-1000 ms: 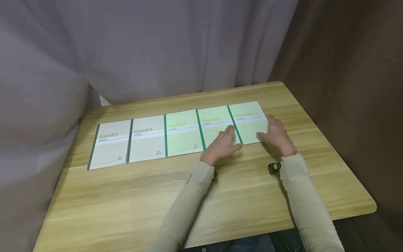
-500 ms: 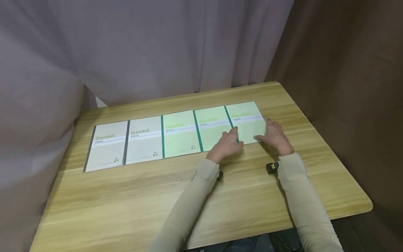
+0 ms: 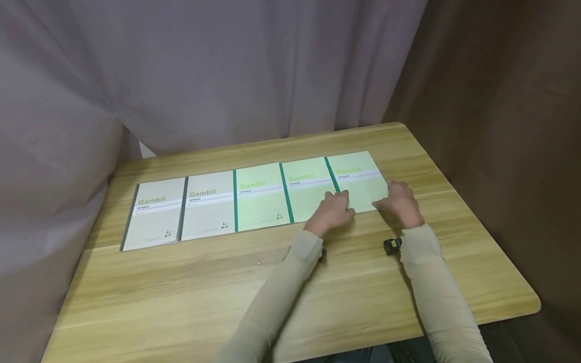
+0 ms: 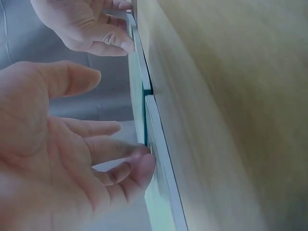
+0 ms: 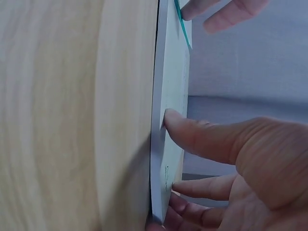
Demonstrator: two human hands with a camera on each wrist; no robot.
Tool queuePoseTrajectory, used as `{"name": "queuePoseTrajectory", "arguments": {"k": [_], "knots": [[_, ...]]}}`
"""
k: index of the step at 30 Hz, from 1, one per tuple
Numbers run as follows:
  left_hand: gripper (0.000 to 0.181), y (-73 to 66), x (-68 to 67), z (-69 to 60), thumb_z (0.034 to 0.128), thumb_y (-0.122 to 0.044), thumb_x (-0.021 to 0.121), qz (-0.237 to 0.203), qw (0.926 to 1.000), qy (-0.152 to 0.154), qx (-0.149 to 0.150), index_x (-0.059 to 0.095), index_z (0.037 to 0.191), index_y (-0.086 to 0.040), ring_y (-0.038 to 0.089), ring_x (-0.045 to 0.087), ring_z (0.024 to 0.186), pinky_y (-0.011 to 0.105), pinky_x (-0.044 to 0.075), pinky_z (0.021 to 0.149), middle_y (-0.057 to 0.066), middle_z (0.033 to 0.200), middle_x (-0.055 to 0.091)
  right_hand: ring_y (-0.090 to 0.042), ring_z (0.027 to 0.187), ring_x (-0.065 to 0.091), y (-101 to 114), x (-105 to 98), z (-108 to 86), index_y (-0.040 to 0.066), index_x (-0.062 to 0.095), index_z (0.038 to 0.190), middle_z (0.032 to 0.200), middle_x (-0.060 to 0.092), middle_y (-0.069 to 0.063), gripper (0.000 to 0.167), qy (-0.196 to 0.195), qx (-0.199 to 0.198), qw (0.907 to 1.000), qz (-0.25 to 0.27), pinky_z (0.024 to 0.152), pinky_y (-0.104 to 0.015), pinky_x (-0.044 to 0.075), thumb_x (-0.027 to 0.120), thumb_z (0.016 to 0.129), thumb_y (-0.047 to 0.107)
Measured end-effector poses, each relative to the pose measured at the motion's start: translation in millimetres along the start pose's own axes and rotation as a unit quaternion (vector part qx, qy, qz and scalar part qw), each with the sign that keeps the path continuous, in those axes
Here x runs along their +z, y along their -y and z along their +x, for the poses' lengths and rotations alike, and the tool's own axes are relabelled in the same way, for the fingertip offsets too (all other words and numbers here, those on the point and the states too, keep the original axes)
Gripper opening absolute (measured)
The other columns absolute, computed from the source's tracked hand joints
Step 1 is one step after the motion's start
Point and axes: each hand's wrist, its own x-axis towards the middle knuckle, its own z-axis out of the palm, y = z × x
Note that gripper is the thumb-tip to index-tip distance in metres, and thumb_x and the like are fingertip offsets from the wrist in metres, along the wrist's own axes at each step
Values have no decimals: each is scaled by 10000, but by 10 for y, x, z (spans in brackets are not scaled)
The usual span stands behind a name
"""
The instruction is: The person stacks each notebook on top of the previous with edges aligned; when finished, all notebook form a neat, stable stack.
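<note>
Several "Gambit" notebooks lie in a row. At the right end is a pale green notebook (image 3: 358,176) with a dark green spine. My right hand (image 3: 400,202) holds its lower right corner. In the right wrist view the right thumb (image 5: 192,130) rests on the cover, with the fingers bent at the edge. My left hand (image 3: 331,212) is over the seam with the neighbouring green notebook (image 3: 306,184); in the left wrist view its fingertips (image 4: 147,163) touch that notebook's cover, the thumb standing free. The left hand hides this notebook's lower right part.
Farther left lie another green notebook (image 3: 258,201) and two white ones with grey spines, a nearer white notebook (image 3: 211,212) and an end white notebook (image 3: 156,222). The wooden table (image 3: 181,297) has curtains (image 3: 218,70) behind it and a brown curtain (image 3: 508,126) at right.
My left hand has shifted slightly right, toward the seam, and its fingers are more bent. My right hand stays at the end notebook's corner. The row looks unchanged apart from slight camera movement.
</note>
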Motion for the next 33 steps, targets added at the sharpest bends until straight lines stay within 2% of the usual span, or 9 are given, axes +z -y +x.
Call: {"name": "queuePoseTrajectory", "arguments": {"k": [10, 14, 16, 18, 22, 25, 28, 30, 33], "knots": [[670, -49, -49, 111, 1020, -243, 525, -880, 9959, 91, -197, 259, 1548, 73, 423, 440, 1340, 474, 511, 949, 259, 1371, 573, -538, 1112, 470, -54, -4, 8, -198, 469, 1331, 1226, 476, -389, 691, -54, -117, 9999, 5, 956, -659, 420, 759, 860, 216], [701, -46, -21, 154, 1024, -233, 529, -1482, 9880, 163, -394, 208, 1548, 104, 243, 626, 844, 312, 520, 645, 233, 1118, 686, -529, 1118, 485, -67, -6, 3, -197, 498, 1299, 1227, 499, -381, 669, 37, -108, 9999, 66, 959, -645, 429, 766, 861, 232], [695, -56, -8, 176, 1025, -235, 533, -1655, 9845, 120, -566, 226, 1536, 122, 147, 499, 574, 242, 442, 510, 218, 1113, 688, -548, 1162, 465, -63, -9, 0, -197, 469, 1341, 1279, 472, -403, 707, 98, -63, 9999, 124, 985, -655, 414, 755, 870, 245], [683, -74, -11, 191, 1021, -234, 538, -1820, 9804, 31, -753, 251, 1521, 133, 132, 379, 481, 239, 361, 431, 212, 1007, 694, -572, 1219, 422, -55, -10, 0, -196, 406, 1407, 1343, 417, -426, 738, 113, -59, 9999, 106, 1020, -669, 382, 700, 907, 259], [651, -120, -24, 205, 1004, -265, 557, -1952, 9755, -181, -996, 325, 1462, 136, 245, 520, 740, 306, 458, 534, 188, 900, 634, -591, 1255, 378, -58, 14, 14, -194, 305, 1468, 1374, 363, -450, 717, 12, -137, 9999, -53, 1057, -684, 333, 579, 970, 243], [676, -152, -23, 213, 998, -276, 557, -1991, 9729, -298, -1141, 298, 1474, 129, 388, 540, 1093, 417, 536, 789, 249, 1089, 619, -585, 1210, 400, -87, 36, 30, -220, 309, 1447, 1317, 380, -452, 684, -68, -193, 9996, -208, 1045, -687, 342, 550, 981, 219], [725, -184, -28, 222, 998, -257, 558, -2111, 9672, -479, -1329, 228, 1516, 128, 469, 443, 1304, 505, 468, 1012, 325, 1342, 514, -564, 1134, 436, -118, 45, 38, -259, 360, 1382, 1246, 406, -437, 653, -114, -181, 9994, -274, 1002, -686, 382, 553, 966, 205], [734, -203, -29, 230, 996, -231, 563, -2306, 9600, -609, -1466, 202, 1529, 122, 449, 467, 1286, 496, 461, 1029, 334, 1425, 429, -532, 1075, 449, -133, 40, 41, -268, 415, 1315, 1198, 419, -414, 606, -147, -142, 9994, -274, 963, -678, 407, 554, 950, 196], [776, -224, -36, 243, 996, -158, 565, -2892, 9425, -708, -1519, 106, 1561, 109, 380, 595, 1013, 418, 549, 829, 347, 1411, 447, -496, 1021, 443, -139, 16, 46, -264, 473, 1210, 1153, 425, -389, 539, -192, -89, 9994, -262, 919, -664, 424, 559, 930, 188]]}}
